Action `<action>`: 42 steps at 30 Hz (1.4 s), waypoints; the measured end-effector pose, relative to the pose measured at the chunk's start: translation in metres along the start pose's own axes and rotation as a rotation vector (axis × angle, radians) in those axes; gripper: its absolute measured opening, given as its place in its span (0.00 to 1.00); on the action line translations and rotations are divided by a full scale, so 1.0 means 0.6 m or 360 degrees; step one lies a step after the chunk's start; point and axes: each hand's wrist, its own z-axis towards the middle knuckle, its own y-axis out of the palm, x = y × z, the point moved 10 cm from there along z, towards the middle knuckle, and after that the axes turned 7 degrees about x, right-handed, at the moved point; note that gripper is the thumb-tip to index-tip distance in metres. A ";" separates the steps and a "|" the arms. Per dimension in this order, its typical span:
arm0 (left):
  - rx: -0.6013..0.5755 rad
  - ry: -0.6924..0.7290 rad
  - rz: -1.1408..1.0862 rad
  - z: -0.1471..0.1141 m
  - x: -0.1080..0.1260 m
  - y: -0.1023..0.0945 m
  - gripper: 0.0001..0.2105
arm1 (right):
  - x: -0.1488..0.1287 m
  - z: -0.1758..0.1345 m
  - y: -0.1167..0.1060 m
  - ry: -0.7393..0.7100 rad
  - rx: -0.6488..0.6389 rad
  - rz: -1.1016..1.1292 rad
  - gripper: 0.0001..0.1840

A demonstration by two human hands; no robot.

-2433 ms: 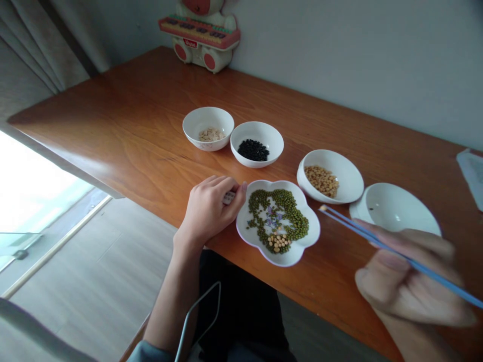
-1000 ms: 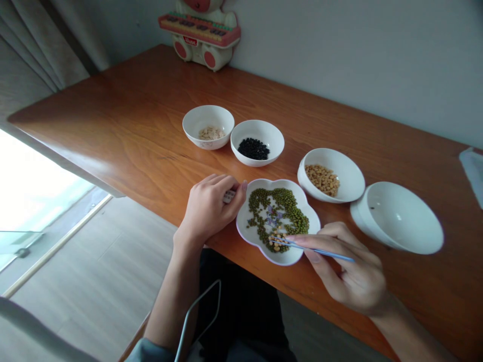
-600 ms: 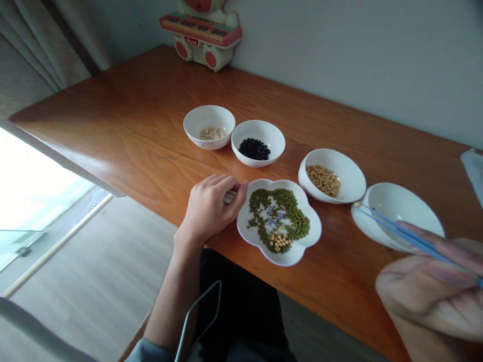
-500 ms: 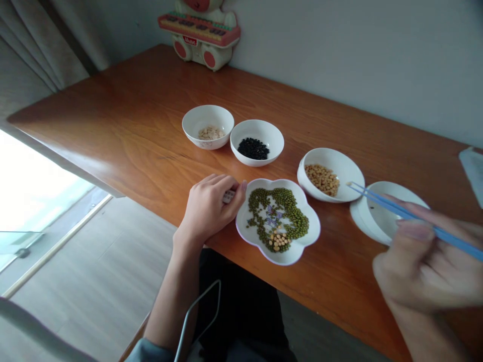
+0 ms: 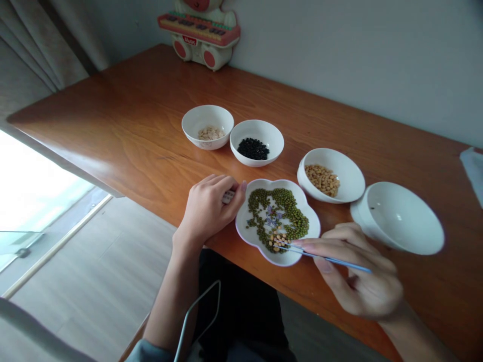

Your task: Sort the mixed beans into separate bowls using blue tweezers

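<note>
My right hand [image 5: 358,271] grips blue tweezers [image 5: 332,260], their tips among a small heap of yellow soybeans [image 5: 277,237] in the flower-shaped white dish [image 5: 298,257]. Green mung beans [image 5: 290,208] cover much of that dish around a purple printed pattern. Curled on the table at the dish's left edge, my left hand [image 5: 209,206] is closed around a small white object [image 5: 228,196] with dark markings, mostly hidden by the fingers. Behind the dish, a white bowl [image 5: 349,173] contains more soybeans [image 5: 322,180].
A white bowl [image 5: 407,216] with a dark speck stands beyond my right hand. Farther back are a bowl of black beans [image 5: 252,149] and a bowl of pale flat seeds [image 5: 210,133]. A toy keyboard figure [image 5: 199,35] stands by the wall. A cable [image 5: 202,296] hangs near my lap.
My right hand has moved left and toward me, carrying the tweezers from above the soybean bowl to the soybeans in the dish. My left hand has stayed put.
</note>
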 end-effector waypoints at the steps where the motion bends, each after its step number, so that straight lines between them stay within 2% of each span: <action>1: -0.0003 -0.0001 0.0001 0.000 0.000 0.000 0.18 | 0.000 0.001 0.005 0.0002 -0.0024 0.0014 0.19; 7: 0.0001 -0.0001 0.0016 0.000 0.000 -0.002 0.18 | 0.005 0.000 0.009 0.0060 -0.0019 0.0024 0.22; 15: -0.0001 0.0004 0.0010 0.000 0.001 -0.001 0.18 | 0.003 0.003 0.015 0.0048 -0.0052 -0.0002 0.21; 26: -0.0006 -0.0006 0.0001 0.001 0.001 -0.002 0.18 | 0.001 0.006 0.004 0.0058 0.0035 0.0011 0.21; 33: -0.0011 -0.0015 0.0009 0.001 0.001 -0.001 0.18 | 0.005 0.005 0.011 0.0092 -0.0006 0.0009 0.25; 42: -0.0006 -0.0011 0.0002 0.002 0.000 -0.001 0.18 | 0.006 -0.001 0.019 0.0074 -0.0054 -0.0020 0.23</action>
